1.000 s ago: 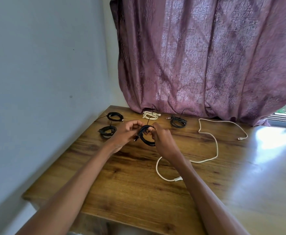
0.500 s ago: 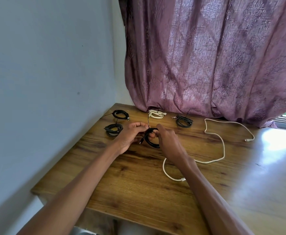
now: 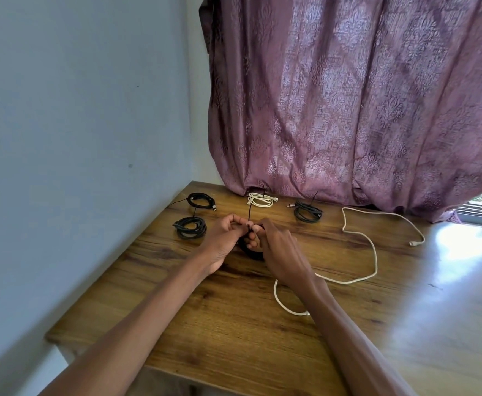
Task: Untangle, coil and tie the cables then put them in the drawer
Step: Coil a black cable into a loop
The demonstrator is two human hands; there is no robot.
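Both hands meet over the wooden table [image 3: 234, 324] around a small black coiled cable [image 3: 249, 252], mostly hidden under the fingers. My left hand [image 3: 222, 238] and my right hand [image 3: 277, 247] pinch it at the top, where a thin black tie [image 3: 249, 217] sticks up. Tied coils lie behind: two black coils [image 3: 202, 200] [image 3: 190, 227] at the left, a white coil [image 3: 261, 200] near the curtain, another black coil [image 3: 307, 211] to the right. A long loose white cable [image 3: 374, 252] snakes across the table at the right.
A grey wall [image 3: 76, 138] borders the table on the left. A purple patterned curtain [image 3: 348, 95] hangs down to the table's back edge. Bright glare falls on the table's right side. No drawer is visible.
The view has shifted, so everything sits further right in frame. My hands have closed tighter over the black coil, hiding more of it, and the tie now stands up between the fingers.
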